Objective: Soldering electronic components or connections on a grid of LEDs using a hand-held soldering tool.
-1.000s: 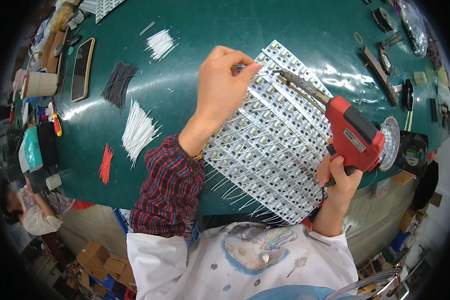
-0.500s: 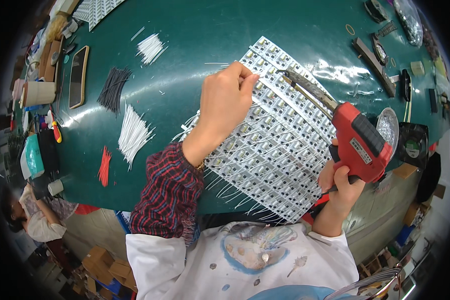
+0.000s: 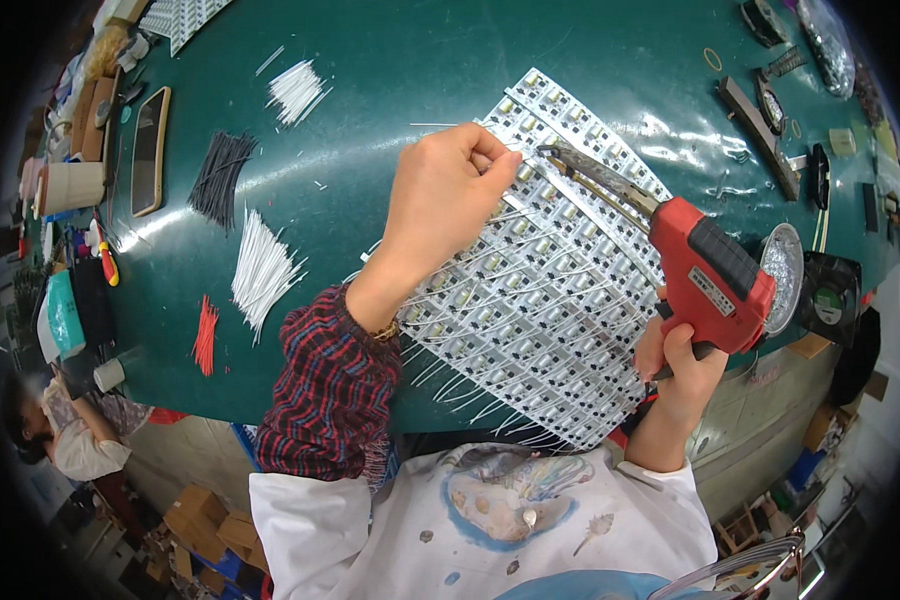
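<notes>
A panel of small white circuit boards (image 3: 560, 330) lies tilted on the table in front of me, with many thin white wires attached. My right hand (image 3: 682, 365) grips a red soldering gun (image 3: 715, 270) by its handle. Its dark tip (image 3: 552, 153) reaches over the upper part of the panel; whether it touches a board I cannot tell. Just left of the tip, my left hand (image 3: 445, 195) is closed in a pinch at the panel's upper left edge. A thin white wire (image 3: 432, 125) sticks out leftward from behind that hand, its other end hidden by the fingers.
On the green table (image 3: 360, 60), left of the panel, lie white wires (image 3: 262, 265), black wires (image 3: 220, 180) and red wires (image 3: 205, 335). A phone (image 3: 150, 150) lies beyond them. At right are a metal bar (image 3: 758, 135) and a round dish (image 3: 782, 275). Another person (image 3: 80, 430) sits far left.
The soldering gun has moved a little left, bringing its tip closer to my left fingers. My left hand has barely shifted and stays pinched. The view has shifted slightly.
</notes>
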Demonstrator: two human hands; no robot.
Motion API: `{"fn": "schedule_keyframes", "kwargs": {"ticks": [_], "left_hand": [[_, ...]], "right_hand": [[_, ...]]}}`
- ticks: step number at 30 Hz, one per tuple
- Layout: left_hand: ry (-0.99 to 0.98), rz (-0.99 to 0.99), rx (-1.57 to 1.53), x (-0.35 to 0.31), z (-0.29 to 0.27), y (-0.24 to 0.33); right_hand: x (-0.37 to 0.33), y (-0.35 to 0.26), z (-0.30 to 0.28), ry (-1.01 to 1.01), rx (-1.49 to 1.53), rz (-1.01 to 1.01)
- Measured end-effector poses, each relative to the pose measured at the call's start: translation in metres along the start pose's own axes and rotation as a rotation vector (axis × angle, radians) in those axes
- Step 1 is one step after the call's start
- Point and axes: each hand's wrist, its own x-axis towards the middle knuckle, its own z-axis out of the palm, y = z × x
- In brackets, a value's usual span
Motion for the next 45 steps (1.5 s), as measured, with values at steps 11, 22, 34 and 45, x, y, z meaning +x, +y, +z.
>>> {"fn": "schedule_keyframes", "kwargs": {"ticks": [11,22,34,45], "left_hand": [[-0.002,0.020,0.021,0.001,-0.001,0.000],[-0.004,0.016,0.018,0.001,-0.001,0.001],[0.262,0.430,0.291,-0.006,0.008,0.002],[0.135,0.312,0.313,0.001,0.007,-0.003]], "right_hand": [[-0.004,0.004,-0.008,-0.017,0.116,0.083],[-0.006,-0.001,-0.006,0.013,0.138,0.017],[-0.011,-0.007,-0.007,0.037,0.177,0.009],[-0.007,0.001,-0.003,0.035,0.027,-0.014]]}}
